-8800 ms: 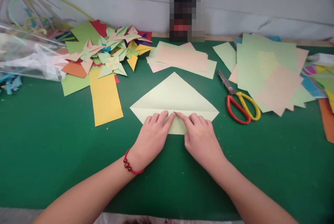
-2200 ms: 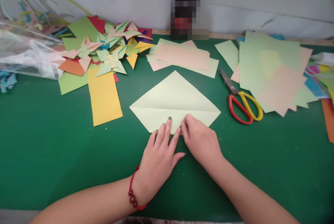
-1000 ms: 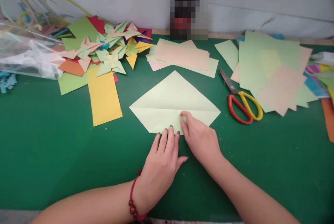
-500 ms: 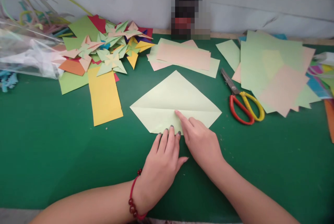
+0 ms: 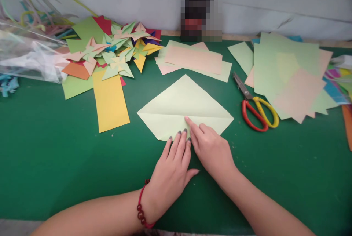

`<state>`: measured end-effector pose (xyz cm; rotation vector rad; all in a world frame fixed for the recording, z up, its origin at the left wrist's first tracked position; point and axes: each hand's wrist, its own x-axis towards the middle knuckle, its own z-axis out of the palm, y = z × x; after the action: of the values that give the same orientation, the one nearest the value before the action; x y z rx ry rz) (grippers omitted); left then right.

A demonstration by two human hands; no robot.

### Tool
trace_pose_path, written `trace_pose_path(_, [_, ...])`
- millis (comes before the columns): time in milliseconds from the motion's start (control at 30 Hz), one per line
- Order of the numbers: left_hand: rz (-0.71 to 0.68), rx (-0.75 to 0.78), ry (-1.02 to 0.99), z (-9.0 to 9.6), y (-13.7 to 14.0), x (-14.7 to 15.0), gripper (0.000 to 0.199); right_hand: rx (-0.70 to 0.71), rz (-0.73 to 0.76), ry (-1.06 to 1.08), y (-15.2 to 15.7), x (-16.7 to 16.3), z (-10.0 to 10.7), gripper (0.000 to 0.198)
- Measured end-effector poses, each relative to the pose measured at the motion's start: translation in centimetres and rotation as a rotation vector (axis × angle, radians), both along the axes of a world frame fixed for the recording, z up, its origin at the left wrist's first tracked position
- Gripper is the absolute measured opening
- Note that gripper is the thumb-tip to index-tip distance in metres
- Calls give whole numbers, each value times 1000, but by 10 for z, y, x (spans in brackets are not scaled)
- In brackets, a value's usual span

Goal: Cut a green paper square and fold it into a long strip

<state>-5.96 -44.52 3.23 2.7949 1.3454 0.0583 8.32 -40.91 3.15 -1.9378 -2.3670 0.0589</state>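
Note:
A pale green sheet of paper (image 5: 184, 96) lies on the green table as a diamond, its bottom corner folded up into a flat edge. A straight crease runs across it from the left to the right corner. My left hand (image 5: 173, 170) is open and flat, fingertips resting on the paper's folded lower edge. My right hand (image 5: 213, 148) presses its outstretched index fingertip on the sheet near the middle of the crease, the other fingers curled and holding nothing visible. Part of the lower right edge is hidden under this hand.
Scissors (image 5: 251, 102) with red and yellow handles lie to the right, beside stacked green and pink sheets (image 5: 286, 56). More sheets (image 5: 192, 60) lie behind. Folded paper shapes (image 5: 118, 63) are piled at the back left, above a yellow strip (image 5: 111, 107). A clear plastic bag (image 5: 30, 52) sits far left.
My left hand has slid slightly up and to the right along the paper's lower edge. My right hand and the sheet have hardly moved.

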Motion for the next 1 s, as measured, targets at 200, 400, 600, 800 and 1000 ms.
trace_pose_path(200, [28,-62,7,-3,-1,1,73,-32,0,-15,1,0,0,42])
trace_pose_path(400, [53,-102,29,0,-2,1,71,-44,-3,-16,1,0,0,43])
trace_pose_path(600, [78,-124,51,4,-4,2,68,-58,-11,-10,2,0,0,43])
trace_pose_path(800, [79,-125,51,4,-3,2,69,-63,-9,-1,2,1,0,43])
trace_pose_path(1000, [79,-117,49,3,-3,2,69,-67,-17,1,2,0,0,43])
